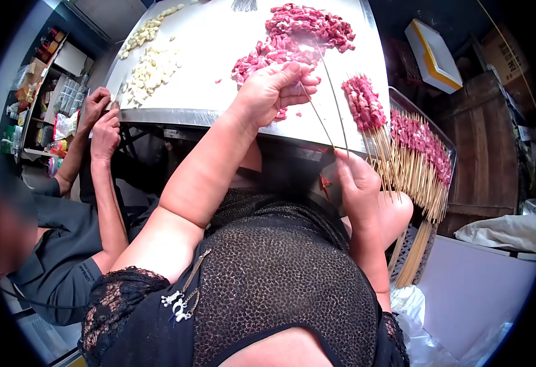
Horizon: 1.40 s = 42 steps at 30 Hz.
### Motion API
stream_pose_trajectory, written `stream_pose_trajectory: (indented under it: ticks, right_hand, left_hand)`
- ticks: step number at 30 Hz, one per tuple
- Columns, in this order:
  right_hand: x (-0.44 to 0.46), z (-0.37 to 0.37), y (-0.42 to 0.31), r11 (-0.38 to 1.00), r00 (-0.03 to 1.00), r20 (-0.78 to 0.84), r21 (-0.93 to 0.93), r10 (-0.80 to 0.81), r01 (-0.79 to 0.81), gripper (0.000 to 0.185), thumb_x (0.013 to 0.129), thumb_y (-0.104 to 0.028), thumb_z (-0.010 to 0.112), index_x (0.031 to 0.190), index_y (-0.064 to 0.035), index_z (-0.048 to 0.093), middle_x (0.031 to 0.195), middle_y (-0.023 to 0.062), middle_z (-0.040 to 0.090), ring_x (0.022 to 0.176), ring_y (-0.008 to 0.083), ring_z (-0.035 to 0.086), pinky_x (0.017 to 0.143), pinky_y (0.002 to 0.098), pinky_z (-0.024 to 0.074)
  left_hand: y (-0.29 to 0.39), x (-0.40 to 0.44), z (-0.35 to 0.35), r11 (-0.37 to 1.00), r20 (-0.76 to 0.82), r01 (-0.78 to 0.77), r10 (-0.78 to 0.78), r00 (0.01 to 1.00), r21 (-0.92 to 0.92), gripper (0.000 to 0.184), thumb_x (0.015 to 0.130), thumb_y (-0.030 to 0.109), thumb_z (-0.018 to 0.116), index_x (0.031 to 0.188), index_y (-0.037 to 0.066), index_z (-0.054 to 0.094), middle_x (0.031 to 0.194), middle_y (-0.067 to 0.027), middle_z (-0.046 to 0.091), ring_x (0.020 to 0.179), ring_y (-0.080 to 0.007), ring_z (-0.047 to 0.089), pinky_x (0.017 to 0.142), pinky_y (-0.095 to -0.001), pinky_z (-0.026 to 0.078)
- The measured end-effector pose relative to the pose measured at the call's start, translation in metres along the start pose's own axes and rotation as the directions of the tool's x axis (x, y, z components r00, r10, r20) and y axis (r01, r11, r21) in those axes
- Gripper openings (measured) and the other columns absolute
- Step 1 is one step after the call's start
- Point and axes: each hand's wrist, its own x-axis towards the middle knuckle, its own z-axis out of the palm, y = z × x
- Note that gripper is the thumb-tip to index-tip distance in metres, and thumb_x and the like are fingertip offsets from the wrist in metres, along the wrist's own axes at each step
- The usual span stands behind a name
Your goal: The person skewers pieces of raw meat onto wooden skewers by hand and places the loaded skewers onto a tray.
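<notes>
My left hand point(275, 92) is over the table's front edge, beside the pile of cut red meat point(308, 30), with its fingers curled near the upper ends of two thin skewers point(339, 107). Whether it grips anything is hard to make out. Lower and to the right, my right hand point(357, 180) pinches the lower ends of the skewers, which spread apart upward. Right of them, loaded meat skewers point(364, 104) lie on the white table point(213, 55). More loaded skewers point(421, 147) fill a metal tray beside the table.
Peeled garlic cloves point(152, 73) lie on the table's left part. A co-worker's hands point(104, 125) are at the left table edge. Bare skewers point(415, 260) stand in a dark basket at lower right. A white and yellow box point(433, 55) is at upper right.
</notes>
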Motion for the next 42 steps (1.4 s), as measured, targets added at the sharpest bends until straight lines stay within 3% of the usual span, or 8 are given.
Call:
stream_pose_trajectory:
  ticks: [9,13,15,21,24,29,36,42]
  right_hand:
    - [-0.002,-0.001,-0.001,0.997,0.997,-0.005,-0.032,-0.075,0.075,0.018,0.083,-0.003,0.059,0.101,-0.0008,0.064,0.068,0.0045,0.058,0.058,0.0094,0.053,0.055,0.0223,0.0434]
    - [-0.007,0.001,0.001,0.973,0.995,0.015,0.205,0.103,-0.104,0.017,0.086,-0.004,0.057,0.101,-0.0002,0.064,0.068,-0.0003,0.057,0.055,0.0048,0.049,0.051,0.0176,0.0399]
    - [-0.009,-0.003,-0.005,0.831,0.93,0.169,0.419,0.325,-0.366,0.018,0.087,-0.005,0.057,0.104,-0.0012,0.063,0.067,-0.0016,0.056,0.054,0.0025,0.045,0.049,0.0156,0.0355]
    - [-0.002,-0.004,-0.011,0.749,0.924,0.165,0.545,0.344,-0.376,0.019,0.089,-0.006,0.054,0.107,-0.0004,0.061,0.068,-0.0016,0.055,0.049,0.0004,0.038,0.044,0.0133,0.0279]
    - [0.0,-0.009,-0.012,0.724,0.917,0.162,0.57,0.365,-0.389,0.019,0.09,-0.005,0.052,0.107,0.0001,0.059,0.068,-0.0012,0.054,0.047,0.0004,0.036,0.043,0.0136,0.0261]
    - [-0.001,-0.006,-0.012,0.716,0.912,0.185,0.57,0.366,-0.403,0.02,0.09,-0.005,0.053,0.108,-0.0003,0.059,0.068,-0.0011,0.054,0.049,0.0006,0.038,0.044,0.0134,0.0276]
    - [-0.01,-0.002,-0.006,0.769,0.907,0.201,0.482,0.369,-0.419,0.021,0.089,-0.007,0.055,0.108,-0.0017,0.06,0.067,-0.002,0.055,0.052,0.0012,0.041,0.047,0.014,0.0309]
    - [-0.019,-0.006,-0.005,0.77,0.901,0.205,0.467,0.383,-0.434,0.02,0.089,-0.007,0.055,0.107,-0.0022,0.061,0.067,-0.0024,0.055,0.053,0.0014,0.042,0.048,0.0145,0.0323]
  left_hand:
    - [-0.009,-0.001,0.007,0.997,0.054,0.079,-0.079,0.995,-0.001,0.034,0.091,0.029,0.052,0.108,-0.001,0.056,0.095,-0.0125,0.065,0.086,-0.0211,0.065,0.076,-0.0334,0.055]
    - [-0.014,0.0,0.009,0.989,0.14,0.126,-0.114,0.984,-0.083,0.038,0.09,0.031,0.052,0.11,-0.001,0.056,0.095,-0.0119,0.065,0.088,-0.0225,0.065,0.079,-0.0361,0.053]
    - [-0.016,-0.003,0.013,0.988,0.139,0.138,-0.127,0.982,-0.067,0.036,0.091,0.03,0.051,0.11,-0.001,0.056,0.095,-0.0123,0.065,0.089,-0.0231,0.064,0.08,-0.0373,0.052]
    - [-0.02,-0.014,0.027,0.977,0.224,0.151,-0.181,0.958,0.148,0.032,0.09,0.027,0.053,0.108,0.0,0.055,0.108,-0.0176,0.061,0.102,-0.0241,0.059,0.087,-0.0371,0.049]
    - [-0.023,-0.014,0.018,0.976,0.332,0.175,-0.208,0.92,0.126,0.034,0.09,0.027,0.055,0.112,0.002,0.052,0.114,-0.0192,0.057,0.106,-0.0251,0.057,0.09,-0.0381,0.047]
    - [-0.033,-0.018,0.021,0.964,0.268,0.251,-0.219,0.938,-0.093,0.027,0.09,0.021,0.055,0.108,0.001,0.054,0.105,-0.0172,0.061,0.097,-0.0255,0.061,0.085,-0.0388,0.049]
    - [-0.046,-0.015,0.03,0.966,0.027,0.054,-0.049,0.998,-0.253,0.029,0.091,0.018,0.052,0.114,0.001,0.053,0.089,-0.0087,0.064,0.085,-0.0189,0.063,0.084,-0.0344,0.052]
    - [-0.036,-0.006,0.025,0.97,-0.02,-0.018,0.014,1.0,-0.242,0.029,0.091,0.018,0.052,0.113,-0.001,0.053,0.089,-0.0083,0.064,0.083,-0.0179,0.063,0.083,-0.0329,0.051]
